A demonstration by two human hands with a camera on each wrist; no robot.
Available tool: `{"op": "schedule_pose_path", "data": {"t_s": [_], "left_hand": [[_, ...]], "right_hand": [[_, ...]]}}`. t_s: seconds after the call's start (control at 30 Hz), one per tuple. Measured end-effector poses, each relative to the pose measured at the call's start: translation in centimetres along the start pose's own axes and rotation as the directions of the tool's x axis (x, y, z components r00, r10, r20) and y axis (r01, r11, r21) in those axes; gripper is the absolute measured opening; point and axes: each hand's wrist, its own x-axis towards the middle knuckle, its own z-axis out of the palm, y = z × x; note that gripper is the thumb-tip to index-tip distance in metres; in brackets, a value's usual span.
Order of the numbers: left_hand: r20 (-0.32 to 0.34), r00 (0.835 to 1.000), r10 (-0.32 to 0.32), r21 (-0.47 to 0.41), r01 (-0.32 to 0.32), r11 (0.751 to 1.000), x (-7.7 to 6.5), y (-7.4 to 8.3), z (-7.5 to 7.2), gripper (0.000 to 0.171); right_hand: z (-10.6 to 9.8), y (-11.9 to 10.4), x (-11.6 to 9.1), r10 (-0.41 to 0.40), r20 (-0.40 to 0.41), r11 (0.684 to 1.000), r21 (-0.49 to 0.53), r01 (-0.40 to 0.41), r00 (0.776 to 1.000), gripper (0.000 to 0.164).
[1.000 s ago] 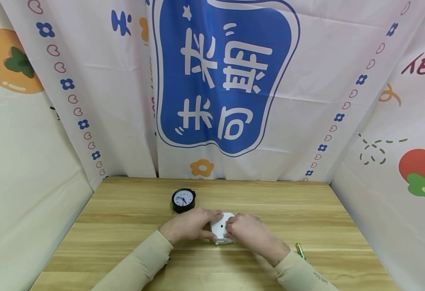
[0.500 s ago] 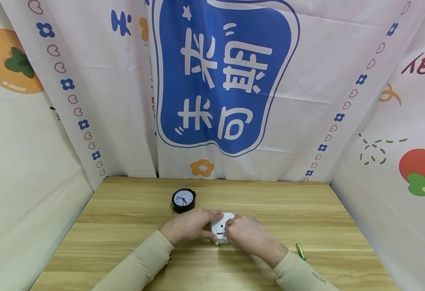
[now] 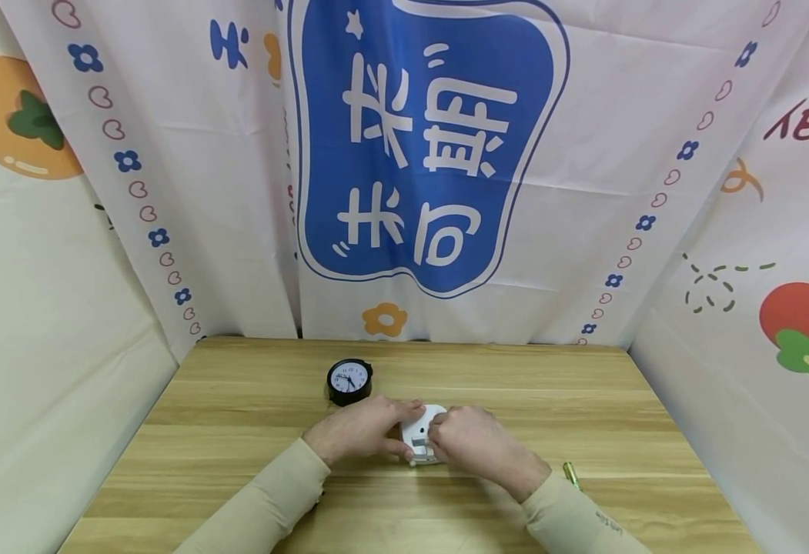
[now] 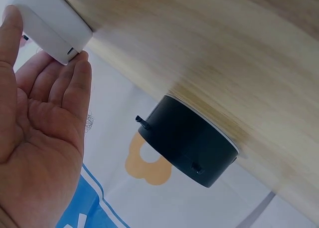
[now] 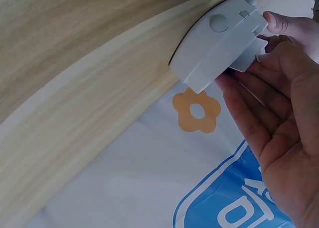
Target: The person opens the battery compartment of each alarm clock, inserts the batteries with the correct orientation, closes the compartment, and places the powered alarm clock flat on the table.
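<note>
A white rounded-square device [image 3: 422, 418] lies on the table with its back up, a rectangular battery compartment [image 3: 419, 445] showing uncovered near its front edge. My left hand [image 3: 369, 425] holds the device from the left, thumb on the near side and fingers at the far side. From the right, my right hand [image 3: 476, 446] bends over the same back. In the right wrist view its thumb and fingertips pinch a small white cover [image 5: 247, 58] tilted out from the device. The curled fingers partly hide this cover.
A round black alarm clock [image 3: 349, 382] stands just behind the left hand. Off to the right, near the right forearm, lies a green battery [image 3: 570, 474]. A printed white curtain [image 3: 549, 254] hangs behind the wooden table [image 3: 252, 400].
The battery compartment was covered a second ago and now shows uncovered, the right hand having shifted slightly with the cover. The left hand has stayed in place.
</note>
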Motion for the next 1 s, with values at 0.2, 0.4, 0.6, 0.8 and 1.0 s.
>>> {"op": "schedule_pose_path", "data": {"t_s": [0.2, 0.4, 0.6, 0.8, 1.0], "left_hand": [[0.004, 1.000, -0.001, -0.005, 0.001, 1.000, -0.1, 0.0, 0.0, 0.078], [0.002, 1.000, -0.001, -0.011, 0.001, 1.000, -0.1, 0.0, -0.1, 0.079], [0.006, 1.000, -0.003, -0.016, 0.003, 1.000, 0.0, 0.0, -0.1, 0.079], [0.014, 1.000, -0.013, -0.010, 0.013, 1.000, -0.1, 0.1, -0.2, 0.080], [0.015, 1.000, -0.010, -0.006, 0.010, 1.000, -0.1, 0.1, -0.2, 0.080]], "right_hand": [[-0.1, 0.3, 0.0, -0.028, -0.010, 0.999, -0.032, 0.028, 1.000, 0.012], [0.1, 0.7, -0.1, -0.038, -0.020, 0.998, -0.048, 0.037, 0.999, 0.016], [0.0, 1.1, -0.3, -0.023, -0.032, 1.000, -0.019, 0.023, 0.999, 0.014], [-0.2, 1.8, -0.6, 0.013, -0.036, 1.000, 0.021, -0.012, 0.999, 0.012], [-0.3, 2.6, -1.0, 0.039, -0.056, 0.999, 0.018, -0.038, 0.998, 0.013]]}}
